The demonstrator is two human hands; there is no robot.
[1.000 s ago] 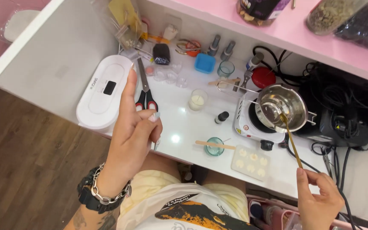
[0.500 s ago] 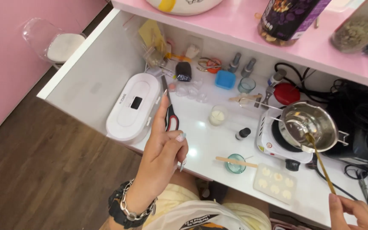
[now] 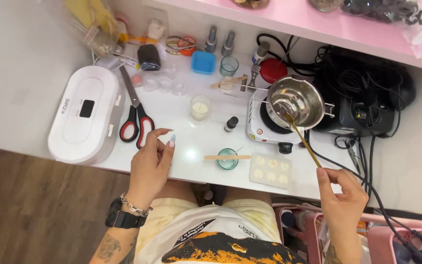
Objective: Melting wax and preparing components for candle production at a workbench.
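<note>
My right hand (image 3: 340, 195) grips the end of a long gold spoon (image 3: 303, 139), whose tip rests inside a small steel pot (image 3: 296, 100) on a white hot plate (image 3: 262, 128). My left hand (image 3: 151, 164) hovers empty over the white table (image 3: 25, 73), fingers loosely apart, just below a pair of red-handled scissors (image 3: 135, 115). In front of me stands a small teal glass (image 3: 228, 159) with a wooden stick laid across it, beside a white mould tray (image 3: 270, 169). A small glass with pale wax (image 3: 200, 107) and a little dark bottle (image 3: 230, 123) stand near the hot plate.
A white oval device (image 3: 84, 117) lies at the left. At the back are a blue box (image 3: 203, 62), a red lid (image 3: 273, 71), small bottles and clutter. Black cables and a power adapter (image 3: 367, 107) fill the right. A pink shelf (image 3: 318, 22) overhangs the back.
My left hand has pulled back off the scissors toward me and now hovers empty; the scissors lie on the table. The right hand still holds the spoon in the pot.
</note>
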